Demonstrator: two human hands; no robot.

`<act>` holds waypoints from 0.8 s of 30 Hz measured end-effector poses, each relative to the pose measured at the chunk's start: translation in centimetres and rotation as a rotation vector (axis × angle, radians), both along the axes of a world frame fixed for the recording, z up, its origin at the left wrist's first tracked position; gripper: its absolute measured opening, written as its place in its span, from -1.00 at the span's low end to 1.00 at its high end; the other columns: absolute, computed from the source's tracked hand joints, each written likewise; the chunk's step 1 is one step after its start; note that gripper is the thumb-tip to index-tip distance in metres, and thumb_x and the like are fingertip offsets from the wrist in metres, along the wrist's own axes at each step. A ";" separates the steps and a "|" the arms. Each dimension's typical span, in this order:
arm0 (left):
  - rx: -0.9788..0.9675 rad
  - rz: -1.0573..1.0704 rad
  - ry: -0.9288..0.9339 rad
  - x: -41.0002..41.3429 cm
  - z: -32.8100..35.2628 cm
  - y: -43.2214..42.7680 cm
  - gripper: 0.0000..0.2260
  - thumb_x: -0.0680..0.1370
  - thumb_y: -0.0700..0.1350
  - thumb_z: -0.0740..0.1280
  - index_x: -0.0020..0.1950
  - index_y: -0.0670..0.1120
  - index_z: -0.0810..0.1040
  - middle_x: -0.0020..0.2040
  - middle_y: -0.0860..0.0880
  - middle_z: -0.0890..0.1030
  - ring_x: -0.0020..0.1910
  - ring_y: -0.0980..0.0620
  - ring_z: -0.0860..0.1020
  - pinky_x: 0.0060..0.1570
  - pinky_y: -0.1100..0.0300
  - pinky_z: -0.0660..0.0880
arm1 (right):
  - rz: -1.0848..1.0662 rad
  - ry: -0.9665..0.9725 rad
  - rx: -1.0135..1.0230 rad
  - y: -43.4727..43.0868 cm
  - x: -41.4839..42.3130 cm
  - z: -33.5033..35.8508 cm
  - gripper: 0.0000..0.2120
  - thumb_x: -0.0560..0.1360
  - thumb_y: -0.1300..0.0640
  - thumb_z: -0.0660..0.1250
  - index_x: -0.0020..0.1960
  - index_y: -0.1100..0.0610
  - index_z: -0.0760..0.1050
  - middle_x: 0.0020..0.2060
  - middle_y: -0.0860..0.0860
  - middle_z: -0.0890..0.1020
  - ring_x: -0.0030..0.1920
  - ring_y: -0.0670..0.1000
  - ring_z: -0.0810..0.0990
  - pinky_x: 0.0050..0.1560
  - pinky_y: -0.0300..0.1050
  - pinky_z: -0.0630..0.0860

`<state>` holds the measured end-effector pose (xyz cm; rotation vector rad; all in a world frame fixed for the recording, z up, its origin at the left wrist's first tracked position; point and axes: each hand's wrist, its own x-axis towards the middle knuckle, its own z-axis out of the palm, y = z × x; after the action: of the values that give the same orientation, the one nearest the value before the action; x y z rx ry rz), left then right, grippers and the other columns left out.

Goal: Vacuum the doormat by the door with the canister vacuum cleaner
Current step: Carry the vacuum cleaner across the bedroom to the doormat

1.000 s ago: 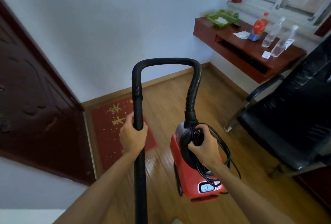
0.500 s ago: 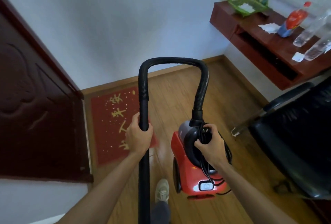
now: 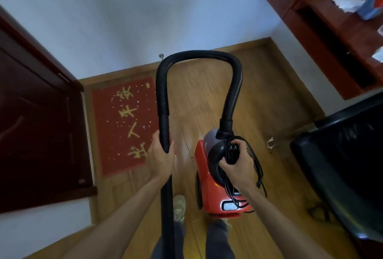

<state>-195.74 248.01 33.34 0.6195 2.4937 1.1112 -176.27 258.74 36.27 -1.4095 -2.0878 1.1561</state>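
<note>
Zero cleaning done yet, mat (image 3: 116, 134) looks crumb-speckled; left hand (image 3: 160, 155) clenches the hose (image 3: 163, 103), right hand (image 3: 237, 163) grasps the vacuum (image 3: 209, 192) handle plus cord (image 3: 258, 167)

Wand (image 3: 166, 196): runs off the bottom edge, its tip out of your view.
Doormat (image 3: 122, 126): your left hand (image 3: 160, 157) covers its right edge.
Worktop (image 3: 352, 24): cut off at the top and right edges.

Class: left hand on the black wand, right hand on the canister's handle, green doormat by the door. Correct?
The colour is wrong: the head view shows a red doormat by the door. Left hand on black wand, right hand on canister's handle: correct.
</note>
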 end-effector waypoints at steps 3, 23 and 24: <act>-0.043 0.022 -0.016 1.3 -2.1 0.9 -0.55 0.57 -0.10 0.40 0.43 -0.06 0.36 0.05 0.03 0.60 -0.03 0.01 0.61 -0.12 0.11 0.55 | 0.008 -0.016 -0.010 1.6 0.1 -2.1 -0.53 0.39 0.25 0.46 0.15 -0.07 0.33 -0.13 -0.10 0.61 -0.13 -0.16 0.62 -0.18 -0.23 0.57; 0.008 0.399 -0.290 9.3 -26.7 4.5 -0.59 0.53 -0.23 0.44 0.36 -0.05 0.47 -0.14 0.15 0.55 -0.16 0.24 0.54 -0.16 0.30 0.50 | 0.116 -0.014 -0.138 8.0 2.9 -24.6 -0.50 0.41 0.24 0.46 0.17 -0.13 0.30 -0.09 -0.07 0.58 -0.06 -0.12 0.60 -0.06 -0.15 0.60; -0.006 0.411 -0.295 9.2 -28.0 4.4 -0.57 0.54 -0.24 0.43 0.38 -0.06 0.46 -0.15 0.15 0.54 -0.17 0.25 0.53 -0.18 0.33 0.48 | 0.123 -0.018 -0.141 8.1 2.9 -25.9 -0.50 0.41 0.25 0.46 0.17 -0.12 0.30 -0.08 -0.08 0.58 -0.06 -0.13 0.60 -0.05 -0.16 0.60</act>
<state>-186.53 252.41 5.36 -0.0686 2.4148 1.2281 -173.38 266.85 10.37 -1.3730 -2.1687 1.3685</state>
